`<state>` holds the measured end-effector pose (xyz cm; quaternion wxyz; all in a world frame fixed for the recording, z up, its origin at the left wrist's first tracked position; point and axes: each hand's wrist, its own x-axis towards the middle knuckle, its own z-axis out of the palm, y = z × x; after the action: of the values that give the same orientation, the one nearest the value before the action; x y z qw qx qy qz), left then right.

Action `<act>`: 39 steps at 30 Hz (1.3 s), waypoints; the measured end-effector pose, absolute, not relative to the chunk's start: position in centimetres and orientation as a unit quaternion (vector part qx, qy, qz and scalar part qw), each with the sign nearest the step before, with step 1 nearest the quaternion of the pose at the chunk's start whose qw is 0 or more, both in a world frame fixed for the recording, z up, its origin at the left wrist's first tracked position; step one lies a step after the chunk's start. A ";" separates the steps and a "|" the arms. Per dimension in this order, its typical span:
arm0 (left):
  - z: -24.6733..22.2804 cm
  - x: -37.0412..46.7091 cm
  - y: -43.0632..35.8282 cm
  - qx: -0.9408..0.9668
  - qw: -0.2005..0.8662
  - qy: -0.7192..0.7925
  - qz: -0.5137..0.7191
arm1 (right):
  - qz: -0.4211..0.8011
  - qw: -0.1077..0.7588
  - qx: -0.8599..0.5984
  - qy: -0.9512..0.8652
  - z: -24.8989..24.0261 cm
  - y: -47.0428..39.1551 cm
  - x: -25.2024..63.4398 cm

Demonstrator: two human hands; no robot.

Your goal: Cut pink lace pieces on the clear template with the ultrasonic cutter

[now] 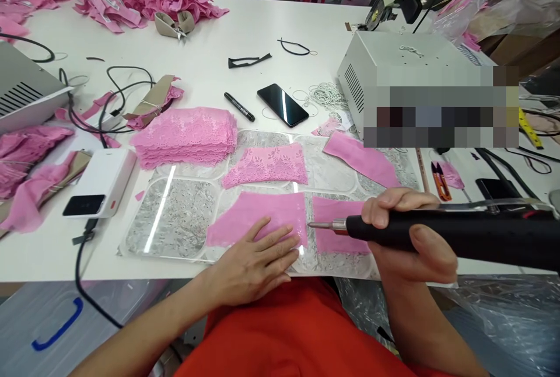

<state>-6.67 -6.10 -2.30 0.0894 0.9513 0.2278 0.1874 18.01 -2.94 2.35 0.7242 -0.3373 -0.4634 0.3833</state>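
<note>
My left hand lies flat with fingers stretched over a plain pink fabric piece on the marbled mat. Wrapped in my right hand is a black handheld tool, like a thick pen with a narrow metal tip. Its tip points left at the right edge of that piece; whether it touches is unclear. A second pink piece lies under the tool. Behind them sit a lace-patterned pink piece and another plain pink strip.
A stack of pink lace stands at the mat's back left, near a white power bank. A phone and black marker lie behind. At right are a grey machine box and orange snips.
</note>
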 end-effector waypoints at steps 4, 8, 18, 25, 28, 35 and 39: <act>-2.3 -6.6 -6.1 0.951 0.090 0.228 0.190 | 0.394 0.704 -0.357 -0.471 2.4 -4.0 18.3; -2.4 -6.5 -6.2 0.948 0.092 0.235 0.194 | 0.402 0.702 -0.351 -0.472 2.2 -4.1 18.3; -2.6 -6.5 -6.2 0.947 0.089 0.239 0.196 | 0.406 0.692 -0.339 -0.491 1.8 -4.1 18.0; -1.3 -7.1 -6.4 0.940 0.073 0.252 0.220 | 0.409 0.697 -0.329 -0.489 2.2 -3.9 18.0; -0.4 -9.2 -6.2 0.916 0.046 0.316 0.243 | 0.374 0.725 -0.338 -0.469 2.7 -3.0 17.3; -2.2 -13.8 -5.2 0.892 0.013 0.401 0.206 | 0.321 0.746 -0.355 -0.463 2.4 -0.1 13.9; -2.6 -13.8 -5.0 0.900 0.024 0.392 0.190 | 0.318 0.739 -0.354 -0.477 1.9 0.3 13.0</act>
<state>-13.84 -4.97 -2.64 0.0243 0.8998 0.3919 0.1902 12.98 0.32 1.86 0.7385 -0.3543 -0.4775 0.3179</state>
